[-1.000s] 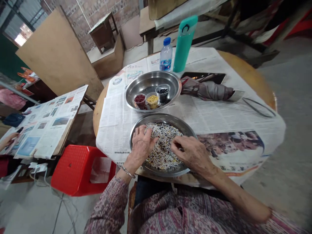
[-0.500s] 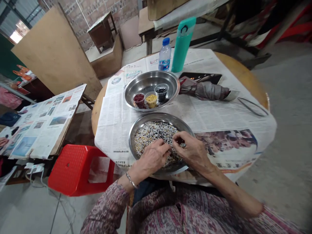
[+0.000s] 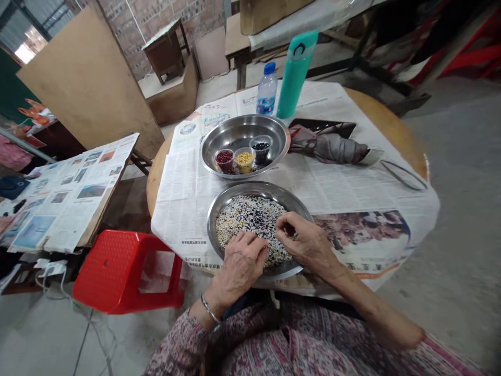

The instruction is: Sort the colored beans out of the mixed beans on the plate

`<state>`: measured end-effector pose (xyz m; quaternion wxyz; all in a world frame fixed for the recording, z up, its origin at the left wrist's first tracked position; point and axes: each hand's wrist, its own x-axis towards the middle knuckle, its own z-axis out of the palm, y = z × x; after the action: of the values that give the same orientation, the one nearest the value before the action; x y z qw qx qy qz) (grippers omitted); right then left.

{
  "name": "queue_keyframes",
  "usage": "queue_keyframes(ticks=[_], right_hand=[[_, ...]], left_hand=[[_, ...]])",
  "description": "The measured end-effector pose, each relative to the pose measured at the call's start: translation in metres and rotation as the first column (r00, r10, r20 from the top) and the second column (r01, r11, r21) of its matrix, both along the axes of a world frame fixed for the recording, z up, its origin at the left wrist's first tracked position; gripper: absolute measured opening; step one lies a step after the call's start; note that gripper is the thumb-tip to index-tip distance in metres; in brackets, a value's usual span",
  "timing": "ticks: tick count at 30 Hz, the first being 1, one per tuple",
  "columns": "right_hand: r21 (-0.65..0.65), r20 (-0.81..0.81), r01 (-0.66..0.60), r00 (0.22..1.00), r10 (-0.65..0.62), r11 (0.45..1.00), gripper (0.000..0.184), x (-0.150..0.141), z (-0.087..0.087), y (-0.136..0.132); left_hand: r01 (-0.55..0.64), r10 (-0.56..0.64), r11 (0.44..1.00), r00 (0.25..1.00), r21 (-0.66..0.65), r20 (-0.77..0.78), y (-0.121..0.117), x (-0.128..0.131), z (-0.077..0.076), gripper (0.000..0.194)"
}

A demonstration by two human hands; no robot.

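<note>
A steel basin near me holds a mix of white, black and yellow grains and beans. Resting on the mix at the basin's near side is my left hand, its fingers bent downward and slightly apart, a bracelet on the wrist. My right hand hovers over the basin's right side, curled with thumb and forefinger together; what it holds is hidden in the palm. Farther back, a second steel basin contains plastic cups of red beans, yellow beans and black beans.
Newspaper covers the round table. Behind the far basin stand a water bottle and a green bottle. A folded umbrella and a dark flat device lie at right. A red stool stands left.
My left hand has moved slightly left and down, away from my right hand, and its fingers have spread a little. My right hand stays nearly in place, still curled.
</note>
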<state>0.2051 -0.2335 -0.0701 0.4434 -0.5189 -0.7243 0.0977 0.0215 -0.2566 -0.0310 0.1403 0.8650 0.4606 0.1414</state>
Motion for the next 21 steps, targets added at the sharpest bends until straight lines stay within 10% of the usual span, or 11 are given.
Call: queue_keyframes(ticks=[8,14,21], right_hand=[[0.022,-0.013,0.000,1.000,0.000,1.000,0.014,0.001,0.000,0.000],[0.023,-0.076,0.050,0.996,-0.048,0.999,0.013,0.000,-0.007,0.000],[-0.001,-0.079,0.059,0.995,-0.059,0.998,0.012,-0.002,-0.002,-0.001]], left_hand=[[0.241,-0.242,0.970,0.965,-0.017,-0.105,0.005,-0.002,0.005,0.013],[0.005,-0.013,0.999,0.983,-0.047,-0.182,0.047,0.011,0.007,0.064],[0.004,-0.018,0.991,0.995,-0.136,-0.103,0.074,0.023,-0.007,0.022]])
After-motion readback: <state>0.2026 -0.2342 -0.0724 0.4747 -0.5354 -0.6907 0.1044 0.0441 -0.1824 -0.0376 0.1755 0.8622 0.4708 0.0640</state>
